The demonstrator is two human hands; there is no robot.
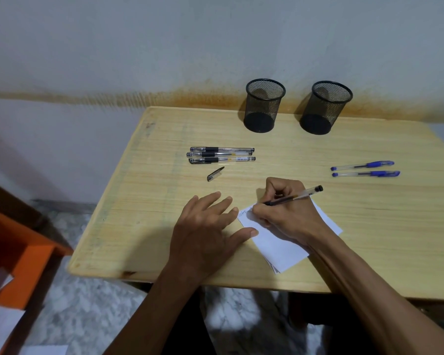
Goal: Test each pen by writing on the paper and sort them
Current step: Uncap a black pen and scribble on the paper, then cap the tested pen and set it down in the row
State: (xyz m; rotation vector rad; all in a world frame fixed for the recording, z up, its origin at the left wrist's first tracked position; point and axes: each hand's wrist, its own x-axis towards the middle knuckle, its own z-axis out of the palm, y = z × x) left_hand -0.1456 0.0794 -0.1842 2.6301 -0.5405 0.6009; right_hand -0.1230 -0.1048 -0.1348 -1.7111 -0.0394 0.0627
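Right-hand fingers (pixel 263 210) pinch the black pen (pixel 291 198) low on its grip — light, stiff, slick-barrelled; left fingers (pixel 217 201) spread flat, steadying the flimsy paper (pixel 280 247).

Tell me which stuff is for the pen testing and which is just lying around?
For the job: pen in the right hand, paper under the left hand, cap, black pens, blue pens, two cups.

Lying about: orange box, floor papers.
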